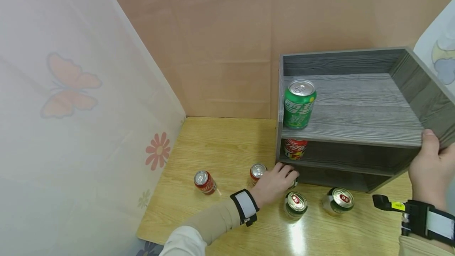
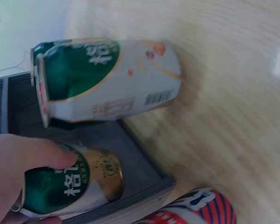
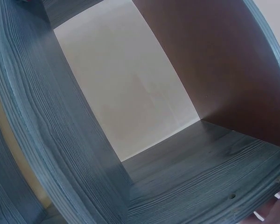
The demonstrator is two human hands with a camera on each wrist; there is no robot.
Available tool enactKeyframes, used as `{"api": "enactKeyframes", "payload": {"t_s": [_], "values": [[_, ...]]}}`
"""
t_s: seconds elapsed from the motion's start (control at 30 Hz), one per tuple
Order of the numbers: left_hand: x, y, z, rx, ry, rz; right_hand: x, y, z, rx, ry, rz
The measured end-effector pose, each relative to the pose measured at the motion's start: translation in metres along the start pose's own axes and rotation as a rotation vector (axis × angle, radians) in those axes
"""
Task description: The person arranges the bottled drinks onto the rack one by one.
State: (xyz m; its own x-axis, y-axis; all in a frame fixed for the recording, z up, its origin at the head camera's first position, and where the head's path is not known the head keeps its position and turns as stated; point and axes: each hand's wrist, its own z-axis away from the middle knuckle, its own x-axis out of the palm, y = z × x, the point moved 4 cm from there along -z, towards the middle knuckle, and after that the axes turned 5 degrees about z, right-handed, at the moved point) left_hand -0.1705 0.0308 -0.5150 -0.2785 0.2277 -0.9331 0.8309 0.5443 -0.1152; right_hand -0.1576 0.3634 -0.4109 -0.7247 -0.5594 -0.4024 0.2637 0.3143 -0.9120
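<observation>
My left hand [image 1: 273, 183] grips a green-and-white drink can [image 2: 70, 184] at the left end of the grey wooden shelf's lowest compartment. The thumb lies across the can's side in the left wrist view. My right hand [image 1: 431, 173] holds the front edge of the shelf unit [image 1: 355, 141] at its right side panel; in the right wrist view only some fingers [image 3: 275, 210] show at the lower right corner. Two more green-and-white cans, one nearer the left hand [image 1: 296, 205] and one farther right [image 1: 338, 200], stand before the shelf.
A green can [image 1: 299, 108] stands at the left of the top compartment, and a red can [image 1: 295, 148] at the left of the middle one. On the wooden table [image 1: 227, 141], one red can [image 1: 256, 171] is beside the left hand and another red can [image 1: 205, 183] farther left.
</observation>
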Motion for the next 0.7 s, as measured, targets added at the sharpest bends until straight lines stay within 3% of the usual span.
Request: {"api": "enactKeyframes", "payload": {"t_s": [0.2, 0.4, 0.7], "values": [[0.012, 0.005, 0.001, -0.002, 0.017, -0.056, 0.0, 0.001, -0.001, 0.008, 0.002, 0.006], [0.022, 0.01, -0.002, -0.001, 0.055, -0.121, 0.0, -0.002, 0.0, -0.049, 0.026, 0.009], [0.034, 0.012, -0.01, -0.024, 0.039, -0.163, -0.001, -0.007, 0.002, -0.05, 0.023, 0.01]]}}
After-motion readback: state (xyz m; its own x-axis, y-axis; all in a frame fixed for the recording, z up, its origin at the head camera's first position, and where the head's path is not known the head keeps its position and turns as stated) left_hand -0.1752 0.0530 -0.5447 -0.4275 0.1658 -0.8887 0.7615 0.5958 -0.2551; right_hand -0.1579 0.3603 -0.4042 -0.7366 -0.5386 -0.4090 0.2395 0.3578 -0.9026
